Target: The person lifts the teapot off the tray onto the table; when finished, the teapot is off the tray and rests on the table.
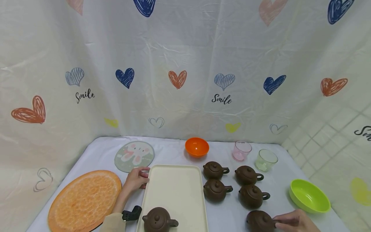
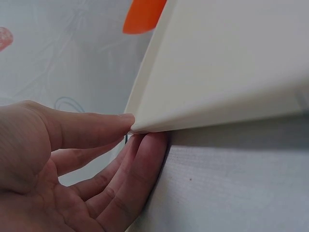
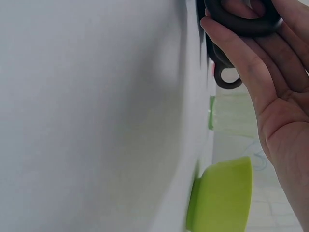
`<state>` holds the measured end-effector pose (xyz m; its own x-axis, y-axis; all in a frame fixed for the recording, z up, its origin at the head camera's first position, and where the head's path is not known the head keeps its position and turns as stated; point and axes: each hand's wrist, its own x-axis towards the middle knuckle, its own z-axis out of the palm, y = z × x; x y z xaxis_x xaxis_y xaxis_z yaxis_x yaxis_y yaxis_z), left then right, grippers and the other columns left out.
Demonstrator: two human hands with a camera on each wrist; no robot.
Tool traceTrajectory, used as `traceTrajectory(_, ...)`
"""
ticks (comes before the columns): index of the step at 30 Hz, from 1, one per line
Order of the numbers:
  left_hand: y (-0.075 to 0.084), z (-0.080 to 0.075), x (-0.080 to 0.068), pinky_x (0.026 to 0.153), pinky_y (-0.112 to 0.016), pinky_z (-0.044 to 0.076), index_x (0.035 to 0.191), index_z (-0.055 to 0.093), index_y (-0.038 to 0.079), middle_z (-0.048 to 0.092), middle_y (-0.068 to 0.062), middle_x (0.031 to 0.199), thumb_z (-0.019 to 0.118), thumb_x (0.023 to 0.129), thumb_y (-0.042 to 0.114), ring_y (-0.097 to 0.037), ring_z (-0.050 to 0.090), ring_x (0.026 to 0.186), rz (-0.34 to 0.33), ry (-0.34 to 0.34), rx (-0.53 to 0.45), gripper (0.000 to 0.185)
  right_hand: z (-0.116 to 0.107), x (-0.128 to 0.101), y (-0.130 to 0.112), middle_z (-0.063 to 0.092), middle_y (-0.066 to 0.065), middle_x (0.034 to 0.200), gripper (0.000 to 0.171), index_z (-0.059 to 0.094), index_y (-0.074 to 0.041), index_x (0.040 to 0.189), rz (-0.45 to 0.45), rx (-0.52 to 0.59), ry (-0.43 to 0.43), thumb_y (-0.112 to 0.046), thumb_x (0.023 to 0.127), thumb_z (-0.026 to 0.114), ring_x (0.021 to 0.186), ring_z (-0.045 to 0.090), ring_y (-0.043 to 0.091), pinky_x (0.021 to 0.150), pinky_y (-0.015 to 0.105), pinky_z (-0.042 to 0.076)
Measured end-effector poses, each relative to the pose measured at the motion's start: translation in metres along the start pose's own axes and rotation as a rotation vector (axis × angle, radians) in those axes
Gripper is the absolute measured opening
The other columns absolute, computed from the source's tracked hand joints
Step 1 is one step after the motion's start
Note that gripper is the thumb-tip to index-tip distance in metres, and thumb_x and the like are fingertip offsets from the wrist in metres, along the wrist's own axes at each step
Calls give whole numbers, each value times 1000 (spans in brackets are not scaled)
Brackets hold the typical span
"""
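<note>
Teapot (image 1: 260,220) at the lower right of the head view is what we reach for: brown, round-bodied clay with a lidded top and a ring handle. Our right hand (image 1: 294,221) curls its fingers round that handle (image 3: 244,19). Our left hand (image 1: 137,178) pinches the far left corner of the cream tray (image 1: 176,190), thumb (image 2: 91,128) above, fingers beneath. Another brown teapot (image 1: 158,220) sits on the tray's near end.
</note>
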<state>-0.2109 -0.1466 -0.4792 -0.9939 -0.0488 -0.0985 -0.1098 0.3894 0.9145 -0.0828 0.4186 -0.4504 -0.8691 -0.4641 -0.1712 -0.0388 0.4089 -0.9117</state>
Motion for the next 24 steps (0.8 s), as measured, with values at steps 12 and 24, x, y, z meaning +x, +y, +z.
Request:
traceTrajectory(12, 2, 0, 0, 49, -32, 58, 121, 61, -3, 60, -12, 83, 65, 77, -8, -16, 61, 58, 4, -8, 0, 44, -4, -5, -3, 74, 4, 98, 29, 66, 13, 108, 121, -57, 54, -10, 93, 59, 86, 67, 3, 72, 16, 55)
traceTrajectory(24, 5, -2, -4, 50, -32, 58, 121, 60, -4, 60, -11, 83, 65, 78, -7, -15, 61, 59, 9, -7, 20, 43, -2, -2, -12, 73, 3, 102, 32, 62, 14, 113, 120, -73, 102, -11, 93, 58, 88, 67, 4, 73, 19, 56)
